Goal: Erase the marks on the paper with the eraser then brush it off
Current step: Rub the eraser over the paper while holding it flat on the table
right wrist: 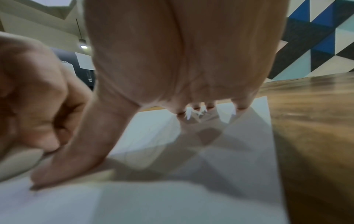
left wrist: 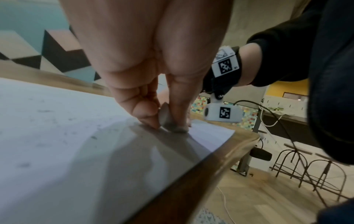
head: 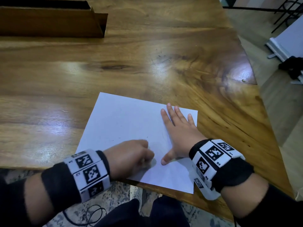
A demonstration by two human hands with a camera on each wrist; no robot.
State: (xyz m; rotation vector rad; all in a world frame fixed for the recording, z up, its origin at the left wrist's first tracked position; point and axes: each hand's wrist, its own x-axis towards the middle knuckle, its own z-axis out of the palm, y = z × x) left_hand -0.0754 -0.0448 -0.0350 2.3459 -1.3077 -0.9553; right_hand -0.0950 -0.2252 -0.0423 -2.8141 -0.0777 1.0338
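A white sheet of paper (head: 124, 118) lies on the wooden table (head: 131, 54) near its front edge, with faint grey marks and crumbs (left wrist: 44, 111) on it. My left hand (head: 131, 154) is curled over the paper's near part and pinches a small grey eraser (left wrist: 165, 118) between thumb and fingers, its lower end pressed on the sheet. My right hand (head: 177, 126) lies flat on the paper's right side with fingers spread and straight, thumb (right wrist: 72, 159) pointing toward the left hand. The eraser is hidden in the head view.
A long wooden box (head: 52, 22) sits at the table's far left. The table edge (left wrist: 210, 166) runs just under the paper's near side. Metal stools (left wrist: 306, 166) and a cable stand on the floor to the right.
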